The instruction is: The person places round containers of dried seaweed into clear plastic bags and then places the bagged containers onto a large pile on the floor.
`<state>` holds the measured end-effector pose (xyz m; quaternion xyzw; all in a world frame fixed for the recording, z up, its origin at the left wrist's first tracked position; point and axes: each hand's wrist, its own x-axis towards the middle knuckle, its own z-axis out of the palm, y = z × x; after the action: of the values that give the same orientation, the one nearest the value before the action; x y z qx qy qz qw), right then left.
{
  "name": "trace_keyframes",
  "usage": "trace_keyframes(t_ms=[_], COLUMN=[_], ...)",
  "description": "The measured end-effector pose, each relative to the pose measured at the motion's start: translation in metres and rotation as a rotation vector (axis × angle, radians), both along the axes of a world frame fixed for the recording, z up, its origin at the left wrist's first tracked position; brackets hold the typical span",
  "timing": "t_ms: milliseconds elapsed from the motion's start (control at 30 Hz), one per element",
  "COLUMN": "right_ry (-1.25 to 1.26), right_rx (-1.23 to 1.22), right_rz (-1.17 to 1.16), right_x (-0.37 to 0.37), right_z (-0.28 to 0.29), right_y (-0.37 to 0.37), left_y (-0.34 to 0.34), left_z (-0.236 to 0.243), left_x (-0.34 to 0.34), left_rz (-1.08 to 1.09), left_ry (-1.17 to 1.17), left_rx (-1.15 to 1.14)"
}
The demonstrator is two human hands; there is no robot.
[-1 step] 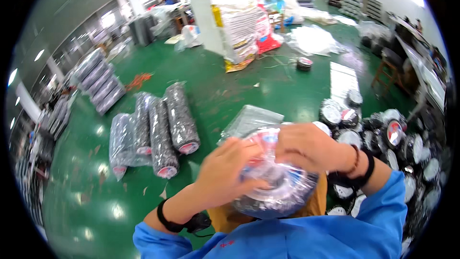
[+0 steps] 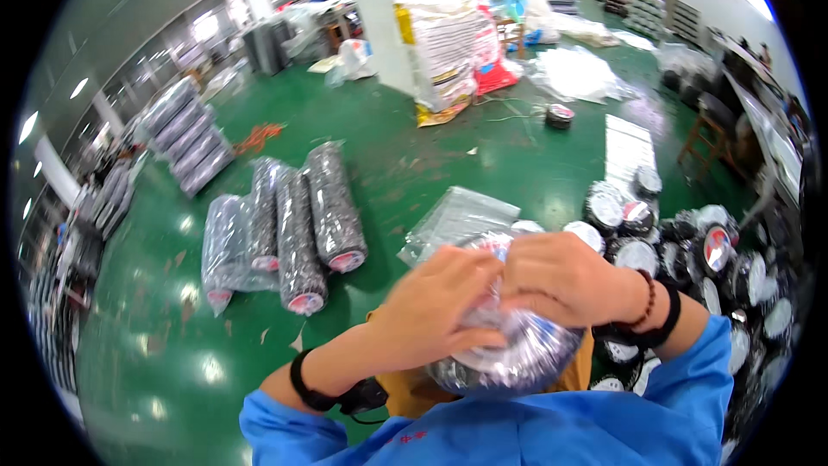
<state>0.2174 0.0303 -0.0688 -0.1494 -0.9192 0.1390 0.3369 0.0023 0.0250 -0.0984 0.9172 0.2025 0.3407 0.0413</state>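
A dark bundle in shiny clear plastic wrap (image 2: 526, 358) stands close in front of me, a round end facing up. White, blue and a little red show through the film on that end. My left hand (image 2: 444, 298) bends over the near left of the top, its thumb low and its fingers gathering the clear plastic. Against it, my right hand (image 2: 565, 280) is curled tight, pinching the same plastic at the middle. The fingertips meet and hide most of the pinched film. Beyond them a clear plastic sheet or bag (image 2: 461, 220) lies on the green floor.
Several long plastic-wrapped dark rolls (image 2: 297, 242) lie at the left, a stack of similar packs (image 2: 185, 142) behind them. Many loose black discs with white faces (image 2: 634, 255) are heaped at the right. A pillar with sacks (image 2: 444, 60) rises ahead; a wooden stool (image 2: 711, 129) stands far right.
My left hand has moved right and drawn its fingers in against my right hand, covering the red and white area on top. The whole view has shifted slightly.
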Motion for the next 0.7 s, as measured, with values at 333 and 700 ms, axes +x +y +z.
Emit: trace_keyframes(t_ms=[333, 700], right_ry=[0.149, 0.045], right_rx=[-0.613, -1.204], right_rz=[-0.703, -0.786], right_x=[0.106, 0.128], right_z=[-0.071, -0.251], right_y=[0.050, 0.103], left_y=[0.204, 0.227], left_z=[-0.015, -0.125], left_x=[-0.249, -0.404], left_rz=[0.979, 1.559], left_ry=[-0.176, -0.199], left_rx=[0.128, 0.356])
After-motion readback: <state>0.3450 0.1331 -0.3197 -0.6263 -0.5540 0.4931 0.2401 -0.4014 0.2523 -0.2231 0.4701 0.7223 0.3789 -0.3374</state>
